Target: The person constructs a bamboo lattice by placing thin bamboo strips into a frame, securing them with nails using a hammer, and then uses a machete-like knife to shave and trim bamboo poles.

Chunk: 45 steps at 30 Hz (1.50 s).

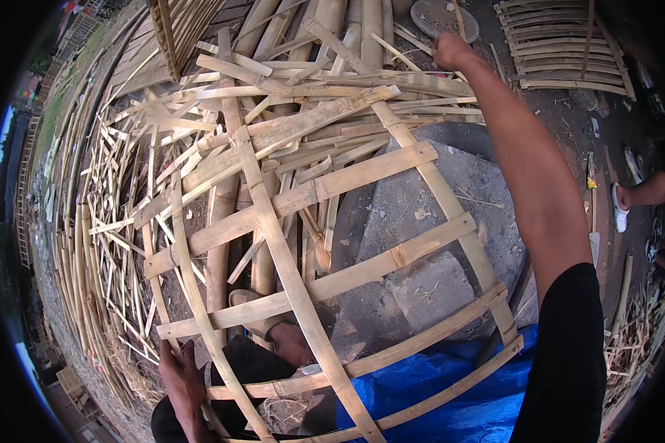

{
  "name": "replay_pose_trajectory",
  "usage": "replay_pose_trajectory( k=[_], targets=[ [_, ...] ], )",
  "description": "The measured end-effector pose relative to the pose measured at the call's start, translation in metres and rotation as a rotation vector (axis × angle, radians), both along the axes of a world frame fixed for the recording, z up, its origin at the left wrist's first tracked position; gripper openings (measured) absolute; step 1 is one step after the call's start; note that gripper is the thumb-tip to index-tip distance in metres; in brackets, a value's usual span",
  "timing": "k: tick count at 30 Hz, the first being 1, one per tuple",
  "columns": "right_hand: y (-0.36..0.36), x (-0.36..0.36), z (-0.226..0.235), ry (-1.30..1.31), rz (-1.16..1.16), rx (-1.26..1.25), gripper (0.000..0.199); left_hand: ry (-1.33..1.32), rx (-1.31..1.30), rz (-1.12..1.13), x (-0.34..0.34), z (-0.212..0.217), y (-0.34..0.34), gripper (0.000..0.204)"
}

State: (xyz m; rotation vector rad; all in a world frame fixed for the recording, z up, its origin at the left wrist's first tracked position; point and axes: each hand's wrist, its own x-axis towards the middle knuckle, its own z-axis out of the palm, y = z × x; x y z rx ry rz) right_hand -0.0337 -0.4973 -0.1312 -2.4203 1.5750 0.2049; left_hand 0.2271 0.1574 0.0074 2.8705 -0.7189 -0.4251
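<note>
A lattice of split bamboo slats (273,221), crossed and joined into an open grid, stands tilted in front of me. My left hand (182,378) is closed on its lower left edge, near the end of a cross slat. My right hand (453,53) reaches far forward past the lattice, its fingers curled. What lies in those fingers, if anything, I cannot make out. Just beyond it are a round grey dish-like disc (440,21) and a thin brown stick (460,21). Under the lattice sits a grey stone-like slab (421,273).
Loose bamboo strips (325,111) lie heaped over thick bamboo poles (222,221). A finished-looking slatted panel (569,55) lies at the far right. A blue sheet (436,399) spreads near me. Another person's foot in a white shoe (620,209) shows at the right.
</note>
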Motion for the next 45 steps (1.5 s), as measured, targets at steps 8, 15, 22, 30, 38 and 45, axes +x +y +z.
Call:
replay_pose_trajectory(
  k=[8, 15, 22, 30, 38, 45],
  targets=[
    [-0.013, 0.029, -0.126, -0.135, 0.152, 0.01, 0.041, 0.107, 0.123, 0.1, -0.001, -0.002, -0.009, 0.023],
    [-0.016, 0.047, -0.143, -0.167, 0.176, -0.031, 0.027, 0.101, 0.104, 0.079, -0.005, 0.005, -0.017, 0.023],
    [0.002, 0.055, -0.119, -0.045, 0.141, 0.08, 0.037, 0.197, 0.133, 0.267, -0.013, 0.02, -0.034, 0.031],
    [-0.01, 0.044, -0.076, -0.044, 0.075, -0.208, 0.028, 0.116, 0.204, 0.214, -0.019, 0.029, -0.037, 0.032],
    [-0.044, 0.017, 0.007, -0.32, -0.039, -0.295, 0.042, -0.054, 0.326, 0.2, -0.021, 0.024, -0.005, 0.066],
    [0.005, -0.043, 0.163, -0.636, 0.056, -0.428, 0.043, 0.197, 0.071, 0.039, -0.012, 0.005, -0.003, 0.059]
  ],
)
